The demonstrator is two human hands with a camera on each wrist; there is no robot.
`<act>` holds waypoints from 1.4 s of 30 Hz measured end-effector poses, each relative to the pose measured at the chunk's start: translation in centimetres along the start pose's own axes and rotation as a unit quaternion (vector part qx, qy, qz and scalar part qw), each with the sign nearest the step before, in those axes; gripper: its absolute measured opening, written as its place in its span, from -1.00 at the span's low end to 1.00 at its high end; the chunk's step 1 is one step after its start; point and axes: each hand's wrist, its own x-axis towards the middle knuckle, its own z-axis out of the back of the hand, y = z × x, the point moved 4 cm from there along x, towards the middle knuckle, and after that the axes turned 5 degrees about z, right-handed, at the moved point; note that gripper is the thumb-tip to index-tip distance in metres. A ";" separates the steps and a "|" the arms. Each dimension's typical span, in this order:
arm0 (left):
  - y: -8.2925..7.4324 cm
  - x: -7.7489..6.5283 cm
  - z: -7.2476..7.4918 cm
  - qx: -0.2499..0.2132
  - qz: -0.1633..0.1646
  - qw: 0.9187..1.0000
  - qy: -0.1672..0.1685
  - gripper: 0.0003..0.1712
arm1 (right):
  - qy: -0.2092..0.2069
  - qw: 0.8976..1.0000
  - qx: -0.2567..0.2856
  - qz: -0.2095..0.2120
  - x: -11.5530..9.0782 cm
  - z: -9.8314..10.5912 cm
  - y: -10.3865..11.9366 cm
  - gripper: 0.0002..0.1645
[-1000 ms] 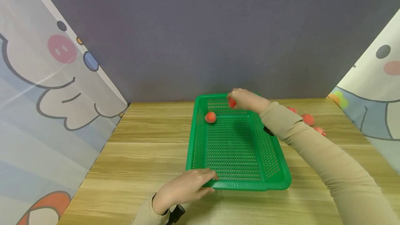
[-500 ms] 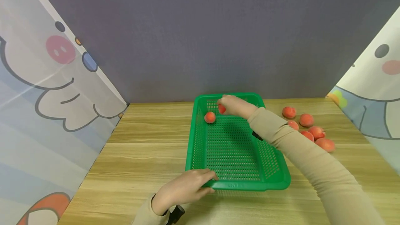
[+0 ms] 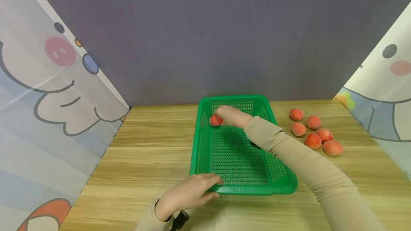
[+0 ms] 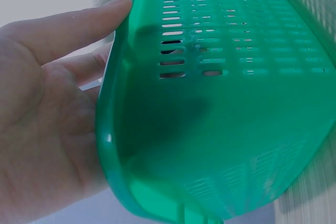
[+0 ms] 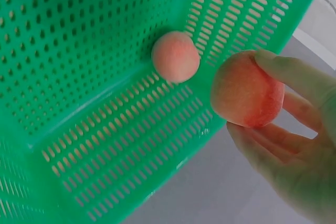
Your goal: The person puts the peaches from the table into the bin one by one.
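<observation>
My left hand (image 3: 190,190) grips the near left part of the rim of a green perforated plastic basket (image 3: 248,190), thumb on one side and fingers on the other in the left wrist view. My right hand (image 3: 232,116) reaches into the basket's far left corner. Between its thumb and fingers it holds an orange-red peach (image 5: 247,90). A paler peach (image 5: 176,57) lies on the basket floor in that corner. In the right wrist view a small gap shows between the two; from the head view they overlap, partly hidden by the hand.
Several loose peaches (image 3: 313,140) lie on the wooden table (image 3: 144,152) to the right of the basket, beyond the right forearm. A grey wall (image 3: 205,38) rises behind the table. Cartoon-printed sheets (image 3: 57,81) stand at both sides.
My right hand has moved left and down into the basket with the held peach, toward the one in the corner. The withdrawn forearm uncovers the loose peaches. My left hand stays on the rim.
</observation>
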 end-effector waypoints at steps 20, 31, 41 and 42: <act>-0.1 0.0 0.1 0.004 -0.001 1.000 0.004 -0.78 | 0.012 1.000 0.007 0.001 1.0 -3.5 0.6 -0.64; -0.2 0.0 0.1 0.005 0.003 1.000 0.007 -0.78 | 0.021 0.999 0.042 -0.025 1.3 -5.0 0.3 -0.60; -0.1 0.0 0.1 0.001 0.004 1.000 0.009 -0.78 | 0.017 0.998 0.044 -0.035 1.7 -5.8 -0.4 -0.57; -0.1 0.0 0.1 0.001 0.004 1.000 0.008 -0.78 | 0.017 0.998 0.044 -0.037 1.8 -5.9 -0.5 -0.57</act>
